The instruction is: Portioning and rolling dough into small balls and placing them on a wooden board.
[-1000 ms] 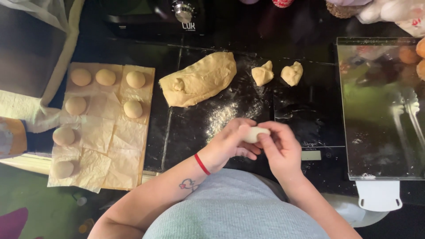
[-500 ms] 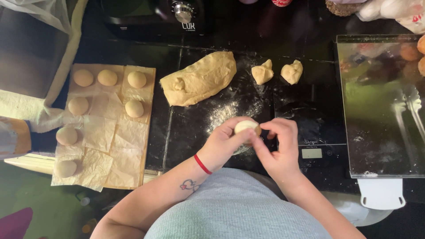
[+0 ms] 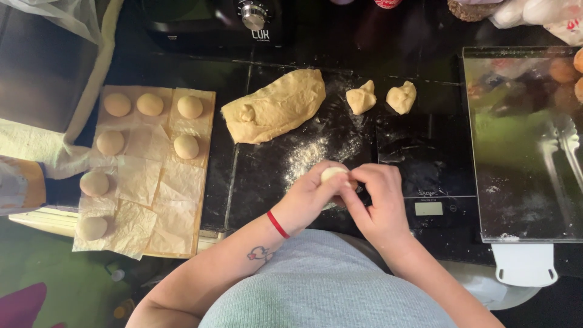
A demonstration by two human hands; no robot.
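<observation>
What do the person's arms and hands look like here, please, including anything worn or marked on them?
Both arms are bare, with no sleeves and no gloves. The left hand has a thin red band around its wrist, and a small tattoo marks that forearm. The right hand shows no band or marking.

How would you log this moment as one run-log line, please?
left hand: cups dough piece | right hand: pinches it | large dough: behind, on counter | dough balls: on paper, left

Wearing a pale grey-blue ribbed knit top [image 3: 328,285], forearms bare. Sporting a thin red band [image 3: 277,224] round the left wrist and a small tattoo [image 3: 260,253] on the left forearm.
</observation>
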